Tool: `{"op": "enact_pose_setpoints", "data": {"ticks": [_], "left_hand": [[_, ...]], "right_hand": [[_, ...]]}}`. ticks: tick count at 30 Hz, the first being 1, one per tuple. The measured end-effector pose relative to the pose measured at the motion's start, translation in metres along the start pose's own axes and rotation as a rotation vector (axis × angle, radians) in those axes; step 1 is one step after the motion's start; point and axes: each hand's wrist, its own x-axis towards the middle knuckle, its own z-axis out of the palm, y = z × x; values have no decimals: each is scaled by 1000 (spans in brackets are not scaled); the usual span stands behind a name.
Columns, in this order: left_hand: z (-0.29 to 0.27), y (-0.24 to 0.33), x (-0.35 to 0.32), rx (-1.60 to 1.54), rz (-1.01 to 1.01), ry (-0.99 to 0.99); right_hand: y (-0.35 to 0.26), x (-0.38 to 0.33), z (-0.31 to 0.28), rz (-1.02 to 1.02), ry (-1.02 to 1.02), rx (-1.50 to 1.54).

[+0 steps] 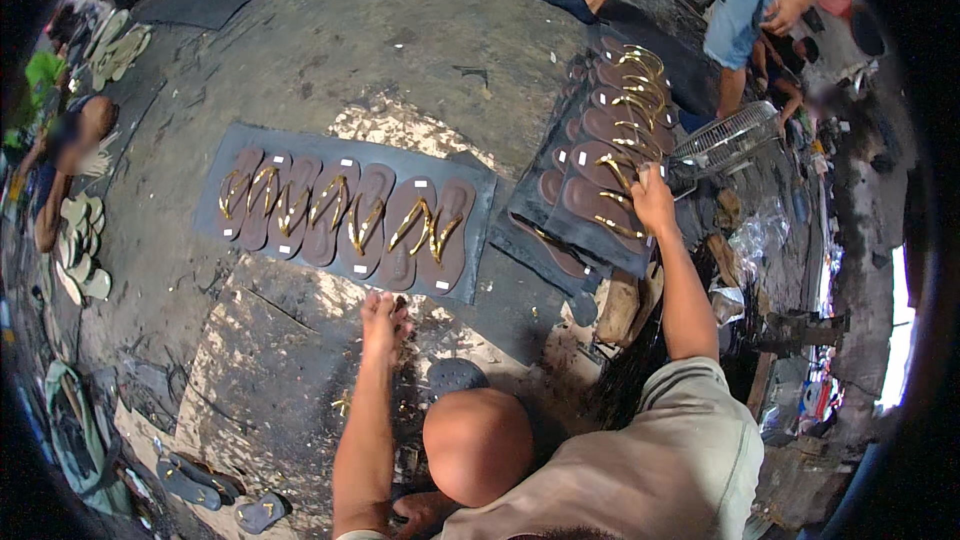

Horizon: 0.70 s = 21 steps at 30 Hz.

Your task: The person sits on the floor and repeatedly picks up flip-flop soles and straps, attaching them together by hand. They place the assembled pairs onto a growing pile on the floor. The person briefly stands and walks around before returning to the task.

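To the right, my right hand [653, 202] is closed at the edge of a row of brown sandals [592, 202] with gold straps, its fingers pinching what looks like a gold strap [622, 172]. These sandals lie on stacked dark rubber sheets [530, 202]. In front of me, my left hand [381, 322] hovers with curled fingers just below another dark sheet [474, 240]; whatever it may hold is too small to make out. On that sheet several brown sandals [378, 185] lie side by side, with gold straps and small white labels.
A standing fan [728, 135] lies close beyond the right-hand stack. Another person [740, 0] is at the upper right, and one more [75, 150] sits at the left beside pale soles [82, 245]. Dark flip-flops [188, 480] lie at lower left; a wood block [618, 308] sits near my right arm.
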Motion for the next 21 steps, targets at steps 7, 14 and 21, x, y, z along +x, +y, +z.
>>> {"op": "enact_pose_setpoints", "data": {"ticks": [7, 14, 21], "left_hand": [[32, -23, 52, -454, 22, -44], [19, 59, 0, -337, 213, 10], [-175, 50, -84, -753, 249, 58]], "right_hand": [[-49, -22, -41, -336, 364, 210], [-170, -113, 75, 8, -407, 1275], [-271, -202, 146, 179, -733, 1537]]}}
